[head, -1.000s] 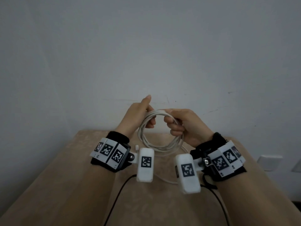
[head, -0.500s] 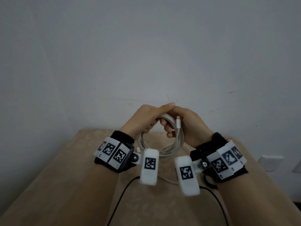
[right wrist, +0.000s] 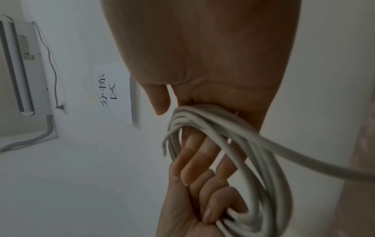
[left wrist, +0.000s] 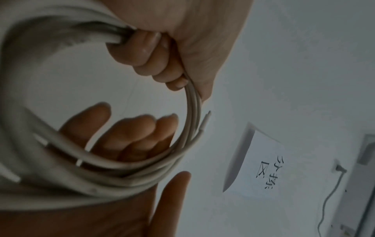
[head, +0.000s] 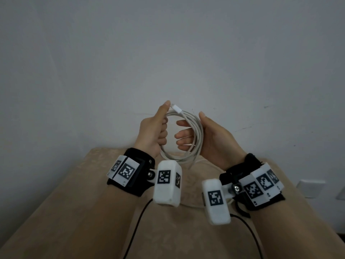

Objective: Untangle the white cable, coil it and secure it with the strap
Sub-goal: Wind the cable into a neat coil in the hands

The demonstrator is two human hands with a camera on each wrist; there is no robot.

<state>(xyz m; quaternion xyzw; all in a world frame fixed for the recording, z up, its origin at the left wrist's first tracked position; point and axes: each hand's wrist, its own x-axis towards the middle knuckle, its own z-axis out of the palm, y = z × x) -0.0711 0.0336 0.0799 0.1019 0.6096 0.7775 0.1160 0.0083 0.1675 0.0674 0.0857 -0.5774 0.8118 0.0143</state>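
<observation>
The white cable [head: 198, 131] is wound into a round coil of several loops, held upright above the table between both hands. My left hand [head: 162, 128] grips the coil's left side with curled fingers [left wrist: 146, 52], thumb raised beside the cable's connector end [head: 176, 108]. My right hand [head: 188, 136] reaches its straight fingers [right wrist: 194, 154] through the coil, whose right side lies across the palm with the thumb up behind it. A loose tail [head: 204, 162] drops from the coil to the table. No strap can be made out.
A tan table [head: 78, 212] lies below the hands, against a pale wall [head: 168, 53]. Black leads [head: 138, 219] run from the wrist cameras across the table. Wall sockets [head: 310, 187] sit at the right. A paper sign [left wrist: 261, 166] hangs higher on the wall.
The hands have risen and drawn apart. My right hand let go of its grip and straightened its fingers through the coil. The connector end now sits by my left thumb.
</observation>
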